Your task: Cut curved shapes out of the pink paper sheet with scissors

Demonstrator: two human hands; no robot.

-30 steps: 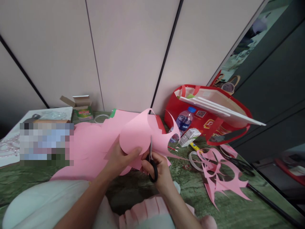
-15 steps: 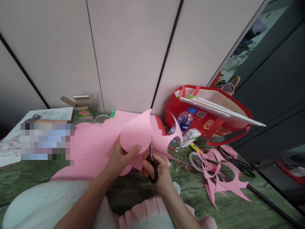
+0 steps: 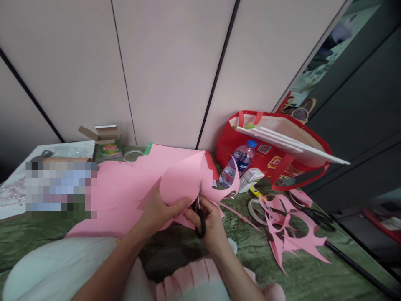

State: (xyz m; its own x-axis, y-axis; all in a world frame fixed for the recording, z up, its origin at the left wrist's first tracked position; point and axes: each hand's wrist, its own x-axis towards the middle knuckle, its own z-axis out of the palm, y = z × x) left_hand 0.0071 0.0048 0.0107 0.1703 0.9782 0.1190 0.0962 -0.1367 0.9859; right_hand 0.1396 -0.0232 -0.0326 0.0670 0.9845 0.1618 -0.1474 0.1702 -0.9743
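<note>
Two hands: left hand [image 3: 156,211] pinching one curved pink paper sheet [image 3: 184,177], raised above the green marbled tabletop [image 3: 313,278]; right hand [image 3: 209,219] gripping one pair of black-handled scissors [image 3: 199,213], blades in the sheet's edge. One heap of pink paper offcuts [image 3: 290,234] right. Behind: one clear plastic water bottle [image 3: 233,167], one red carrier bag [image 3: 282,156].

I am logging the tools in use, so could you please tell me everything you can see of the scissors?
The scissors have black loop handles, plastic by the look, and thin grey metal blades. They stand nearly upright, handles down, blades up into the pink paper. The right hand grips the handles, fingers through a loop; the left hand holds the paper beside them. The blade tips are partly hidden by the sheet, so how far they gape is unclear.
</note>
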